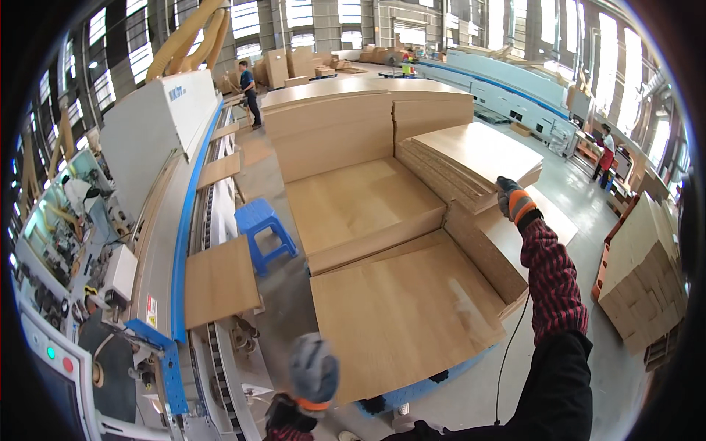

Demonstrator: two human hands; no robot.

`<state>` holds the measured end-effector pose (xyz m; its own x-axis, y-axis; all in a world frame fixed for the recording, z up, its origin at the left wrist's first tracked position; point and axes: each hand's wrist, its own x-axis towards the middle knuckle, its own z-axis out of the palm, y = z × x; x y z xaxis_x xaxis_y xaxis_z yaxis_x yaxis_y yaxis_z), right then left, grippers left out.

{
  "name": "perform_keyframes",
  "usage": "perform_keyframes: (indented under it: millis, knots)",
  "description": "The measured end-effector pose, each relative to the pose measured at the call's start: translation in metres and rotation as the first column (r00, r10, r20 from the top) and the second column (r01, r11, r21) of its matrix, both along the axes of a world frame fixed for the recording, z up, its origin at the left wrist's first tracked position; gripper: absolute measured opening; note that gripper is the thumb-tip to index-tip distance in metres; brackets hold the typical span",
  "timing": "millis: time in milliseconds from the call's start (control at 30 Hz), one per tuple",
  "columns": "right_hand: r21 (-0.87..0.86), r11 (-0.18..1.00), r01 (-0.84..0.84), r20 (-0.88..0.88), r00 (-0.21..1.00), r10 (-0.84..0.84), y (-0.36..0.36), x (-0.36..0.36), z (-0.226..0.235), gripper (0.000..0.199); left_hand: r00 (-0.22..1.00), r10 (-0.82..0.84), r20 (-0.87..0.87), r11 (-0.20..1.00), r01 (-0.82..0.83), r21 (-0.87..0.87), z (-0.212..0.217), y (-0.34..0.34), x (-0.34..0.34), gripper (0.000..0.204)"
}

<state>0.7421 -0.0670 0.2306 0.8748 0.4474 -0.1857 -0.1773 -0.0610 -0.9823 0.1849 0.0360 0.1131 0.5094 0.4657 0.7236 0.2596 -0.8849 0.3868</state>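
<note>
Board stack, right hand at its corner, left hand apart

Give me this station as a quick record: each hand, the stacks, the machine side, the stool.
Left hand: gloved, blurred, beside front stack; contact unclear
Right hand: gloved, at near corner of right stack; grip unclear
Front stack: wood-toned panels, lower than right stack
Machine: left side; panel on its bed
Stool: blue, upright, between machine and stacks

My right arm reaches forward, right hand well right of the blue stool. I see my left hand blurred on its near side.
</note>
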Motion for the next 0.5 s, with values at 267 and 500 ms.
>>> perform_keyframes:
  millis: [267, 500]
  knots:
    - [0.275, 0.914, -0.297, -0.024, 0.949, 0.316, -0.025, -0.27, -0.012, 0.025, 0.746, 0.11, 0.657, -0.433, 0.631, -0.644, 0.053, 0.005, 0.178, 0.042]
    - [0.727, 0.539, -0.426, -0.081, 0.726, 0.683, -0.143, -0.31, -0.093, 0.029, 0.684, -0.369, 0.629, 0.351, 0.73, -0.587, 0.029, -0.029, 0.052, 0.035]
